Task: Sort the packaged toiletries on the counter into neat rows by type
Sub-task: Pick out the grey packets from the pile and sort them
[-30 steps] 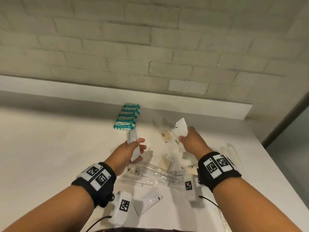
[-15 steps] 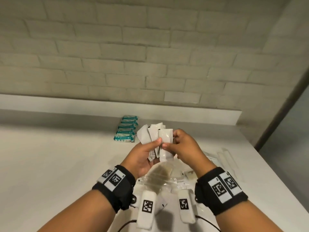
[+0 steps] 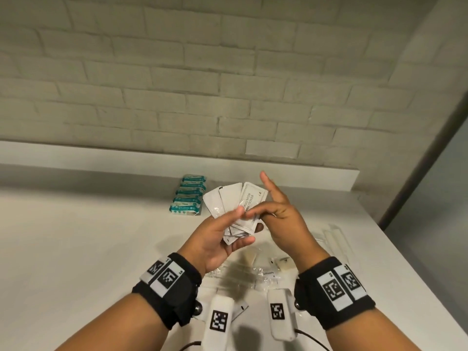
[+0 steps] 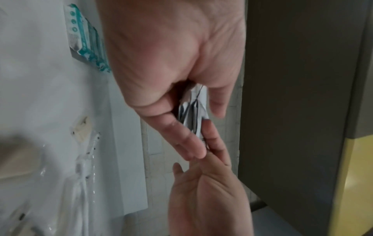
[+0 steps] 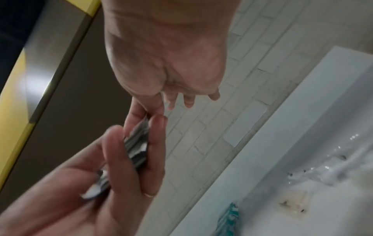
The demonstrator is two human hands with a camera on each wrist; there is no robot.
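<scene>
A: Item one, the grip?

B: I log my left hand held above the counter, thumb and fingers pinching a fan of white sachets; the front one reads as shampoo with conditioner.

A: Right hand?

B: My right hand sits just right of the fan, fingers straight, thumb tip touching the front sachet, holding nothing.

A: Stock around the grip?

B: Beyond and left of the fan, a row of teal packets lies on the counter. Beneath the hands, clear-wrapped items, one marked toothpaste; contents otherwise too blurred to list. Right of the grip, long clear sleeves. Behind everything, a brick wall
</scene>
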